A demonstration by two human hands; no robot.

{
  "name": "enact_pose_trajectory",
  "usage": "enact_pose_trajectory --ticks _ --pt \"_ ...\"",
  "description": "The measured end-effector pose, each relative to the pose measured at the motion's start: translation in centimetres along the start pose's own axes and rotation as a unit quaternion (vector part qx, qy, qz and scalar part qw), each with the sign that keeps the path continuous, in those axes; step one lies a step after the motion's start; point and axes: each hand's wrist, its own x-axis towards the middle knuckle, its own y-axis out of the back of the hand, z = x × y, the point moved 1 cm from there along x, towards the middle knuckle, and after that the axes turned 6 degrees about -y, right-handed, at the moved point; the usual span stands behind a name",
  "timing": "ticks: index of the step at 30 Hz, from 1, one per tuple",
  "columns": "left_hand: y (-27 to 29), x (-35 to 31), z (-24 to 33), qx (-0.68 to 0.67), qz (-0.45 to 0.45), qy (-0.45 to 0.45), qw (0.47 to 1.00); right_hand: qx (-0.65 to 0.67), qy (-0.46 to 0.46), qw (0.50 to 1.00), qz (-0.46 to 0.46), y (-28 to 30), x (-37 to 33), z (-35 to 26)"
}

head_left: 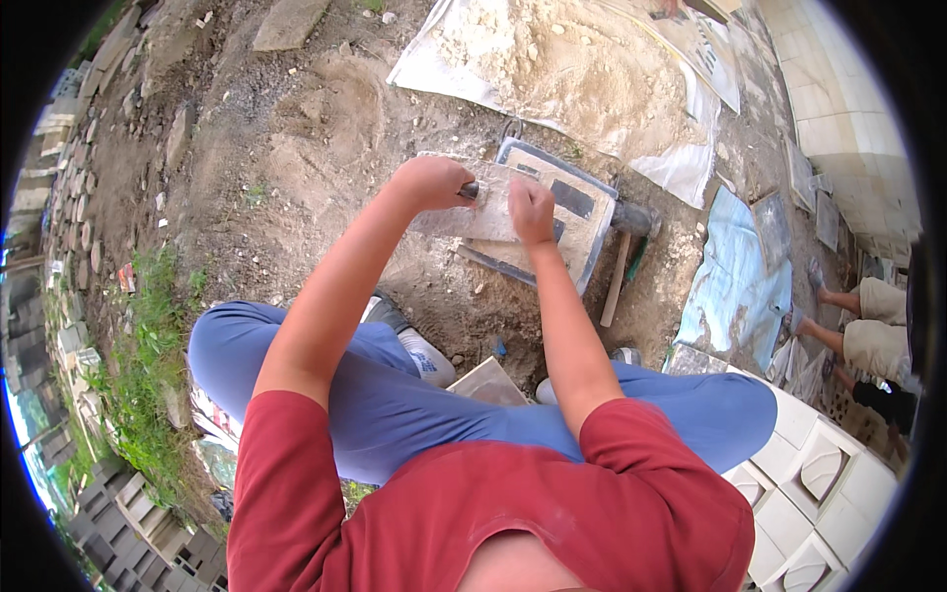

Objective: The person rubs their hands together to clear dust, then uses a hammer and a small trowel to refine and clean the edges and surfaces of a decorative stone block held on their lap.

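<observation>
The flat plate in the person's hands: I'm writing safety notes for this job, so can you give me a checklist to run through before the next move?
1. Left hand closed on the dark handle: ok.
2. Right hand gripping the flat plate: cannot tell; it is curled at the plate's right end, but its fingertips are hidden.
3. Frame free of loose material on top: not ok; pale powder coats it.
4. Whole frame in sight: not ok; the plate and right arm cover part of it.
5. Pale sand at hand: ok; it is heaped on the white sheet beyond the frame.
</observation>
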Motion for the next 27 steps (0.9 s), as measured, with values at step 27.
enact_pose_trajectory --ticks 27 --pt "5.7 0.7 6.5 -0.082 0.101 0.026 0.991 -0.387 -0.266 0.882 0.04 25.2 0.3 3.6"
